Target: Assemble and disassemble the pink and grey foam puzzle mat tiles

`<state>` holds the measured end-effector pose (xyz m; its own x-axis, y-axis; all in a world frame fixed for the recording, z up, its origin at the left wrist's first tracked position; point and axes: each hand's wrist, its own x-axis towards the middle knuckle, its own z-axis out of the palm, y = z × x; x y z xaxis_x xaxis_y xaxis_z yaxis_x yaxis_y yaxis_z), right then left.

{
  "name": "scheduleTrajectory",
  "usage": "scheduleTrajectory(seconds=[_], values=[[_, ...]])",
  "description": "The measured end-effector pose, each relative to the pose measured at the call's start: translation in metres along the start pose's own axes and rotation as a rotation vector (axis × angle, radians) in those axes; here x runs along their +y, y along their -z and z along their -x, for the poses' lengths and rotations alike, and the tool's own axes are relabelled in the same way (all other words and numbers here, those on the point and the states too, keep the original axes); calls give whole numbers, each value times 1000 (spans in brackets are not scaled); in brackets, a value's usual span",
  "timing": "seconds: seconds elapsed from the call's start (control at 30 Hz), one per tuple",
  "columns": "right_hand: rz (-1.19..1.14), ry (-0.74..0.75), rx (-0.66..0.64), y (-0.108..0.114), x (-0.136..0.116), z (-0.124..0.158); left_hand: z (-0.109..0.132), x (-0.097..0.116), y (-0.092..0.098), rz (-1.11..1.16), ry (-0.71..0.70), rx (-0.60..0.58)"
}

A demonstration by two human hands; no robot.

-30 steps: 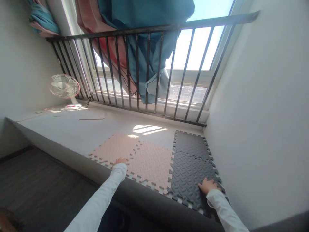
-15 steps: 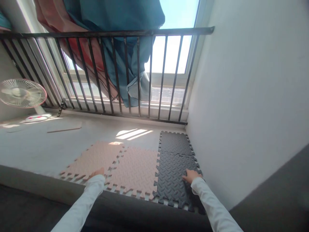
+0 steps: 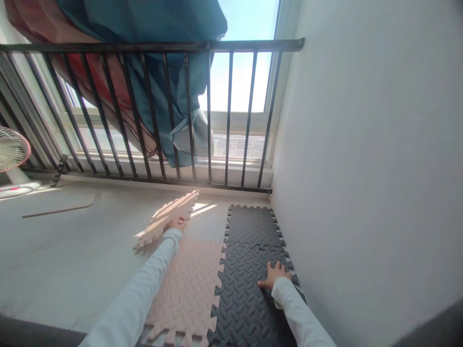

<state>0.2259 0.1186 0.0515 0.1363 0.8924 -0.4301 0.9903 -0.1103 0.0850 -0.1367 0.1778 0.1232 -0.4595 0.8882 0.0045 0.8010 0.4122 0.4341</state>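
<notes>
My left hand (image 3: 175, 224) grips a pink foam puzzle tile (image 3: 167, 218) and holds it lifted and tilted above the grey ledge. A second pink tile (image 3: 188, 284) lies flat below it, joined on its right to a dark grey tile (image 3: 246, 294). My right hand (image 3: 272, 275) rests flat on that dark tile with fingers spread. Another dark grey tile (image 3: 251, 225) is locked onto its far side, close to the white wall. Both arms wear white sleeves.
A black metal railing (image 3: 152, 111) runs along the window, with teal and red cloth (image 3: 159, 58) draped over it. A small fan (image 3: 12, 159) stands at the far left, with a thin wooden strip (image 3: 58, 210) near it. The white wall (image 3: 361, 159) closes the right side.
My left hand has lifted the left pink tile off the ledge and carried it forward, tilted. The view has shifted right and closer. My right hand stays pressed on the dark tile.
</notes>
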Motion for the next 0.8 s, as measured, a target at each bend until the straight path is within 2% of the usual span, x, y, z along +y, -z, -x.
scheduleTrajectory(seconds=[0.2,0.33,0.43,0.8], values=[[-17,8,31,-9,2,-1,8,75,-85,-72,-103,-126],[-14,13,31,-10,2,-1,20,102,-121,-135,-162,-188],[-9,20,44,-10,1,0,25,108,-130,-188,-191,-219],[-15,22,8,-2,0,6,32,101,-137,-387,-297,-288]])
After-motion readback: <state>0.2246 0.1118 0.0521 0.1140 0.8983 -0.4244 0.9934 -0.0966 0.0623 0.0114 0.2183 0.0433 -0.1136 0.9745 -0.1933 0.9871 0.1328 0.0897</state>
